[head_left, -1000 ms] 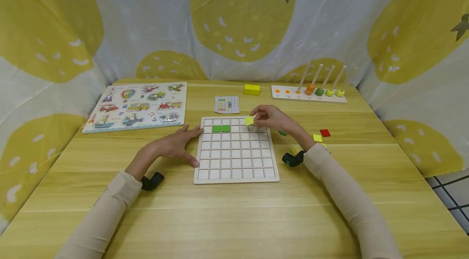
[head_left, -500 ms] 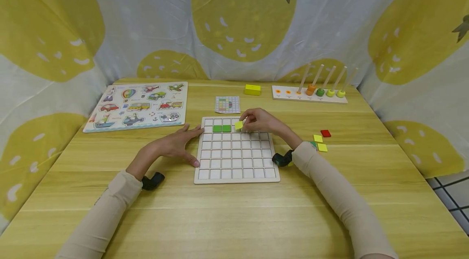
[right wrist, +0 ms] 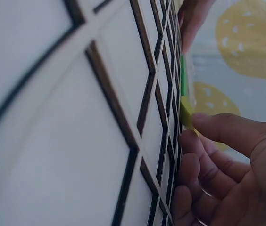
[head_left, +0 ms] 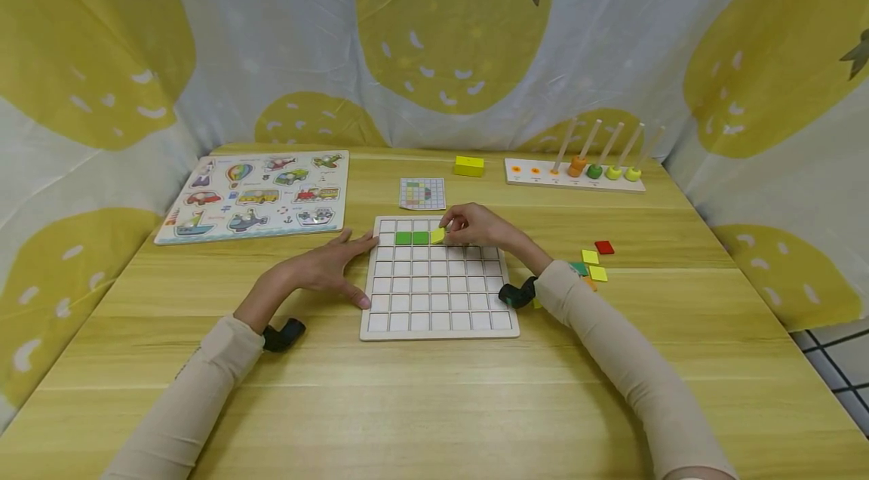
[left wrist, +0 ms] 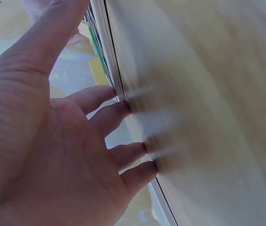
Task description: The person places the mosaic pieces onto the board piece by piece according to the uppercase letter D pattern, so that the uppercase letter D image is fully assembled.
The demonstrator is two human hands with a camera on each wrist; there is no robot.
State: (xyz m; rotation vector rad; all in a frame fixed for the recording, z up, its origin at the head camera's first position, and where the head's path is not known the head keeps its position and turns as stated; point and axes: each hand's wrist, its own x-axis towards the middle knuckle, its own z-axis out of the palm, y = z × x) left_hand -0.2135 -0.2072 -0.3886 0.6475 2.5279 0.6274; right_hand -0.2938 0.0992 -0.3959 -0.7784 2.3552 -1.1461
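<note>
Leftward over the grid board [head_left: 440, 335] has moved the right hand [head_left: 477, 226], its fingers pinching a yellow tile [head_left: 437, 236] beside two green tiles [head_left: 403, 238]; the left hand [head_left: 327, 266], fingers spread, touches the board's left edge.

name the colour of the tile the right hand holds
Yellow; the tile shows best in the head view.

Yellow wood-grain worktop [head_left: 434, 404]: beneath right fingers [head_left: 456, 237], white gridded board [head_left: 440, 284]; beyond, grid-printed card [head_left: 422, 194], yellow rectangular block [head_left: 468, 167], white-based peg stand [head_left: 577, 178]; rightward, coloured square tiles [head_left: 597, 274]; beyond left fingers [head_left: 357, 246], vehicle-picture puzzle board [head_left: 274, 216].
</note>
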